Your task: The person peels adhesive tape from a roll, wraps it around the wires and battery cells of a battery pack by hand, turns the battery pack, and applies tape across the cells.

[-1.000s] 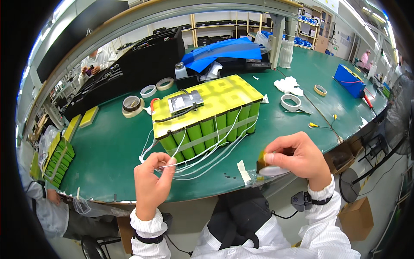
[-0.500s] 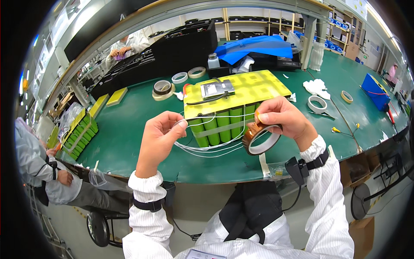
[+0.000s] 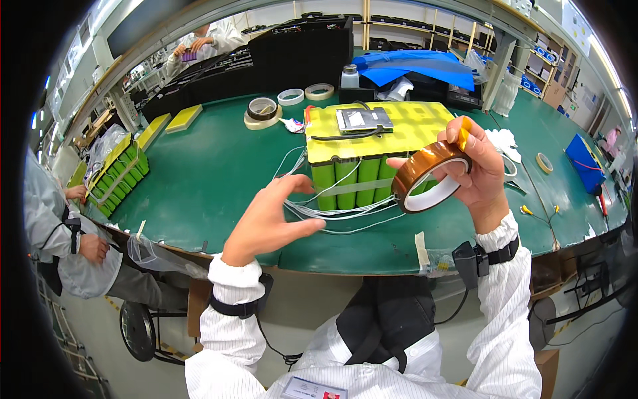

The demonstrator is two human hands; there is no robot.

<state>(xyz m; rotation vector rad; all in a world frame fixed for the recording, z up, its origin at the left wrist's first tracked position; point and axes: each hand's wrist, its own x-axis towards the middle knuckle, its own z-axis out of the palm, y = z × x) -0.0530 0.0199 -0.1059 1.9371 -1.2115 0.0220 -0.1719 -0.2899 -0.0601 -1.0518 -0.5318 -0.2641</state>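
My right hand [image 3: 480, 159] grips a roll of amber tape [image 3: 424, 169], with a loose end of the tape raised by the fingers. The roll hangs in front of the right part of a battery pack [image 3: 362, 179], which has green cells and a yellow top sheet [image 3: 419, 116]. On that sheet lies a flat grey circuit module [image 3: 364, 120] with a black cable. White wires [image 3: 342, 214] run in a loose bundle along the pack's front. Beside the bundle, at the pack's left corner, my left hand [image 3: 276, 216] has its thumb and fingers apart, nothing held in them.
Tape rolls [image 3: 262, 113] lie behind the pack to the left. To the right are scissors [image 3: 515, 185], a yellow connector lead [image 3: 541, 211] and a blue pack [image 3: 585, 159]. At far left a co-worker's hand [image 3: 93, 248] is near another green battery pack [image 3: 119, 169].
My left hand has let go of the white wire and opened. My right hand has lifted the tape roll up and to the right. The view has shifted slightly.
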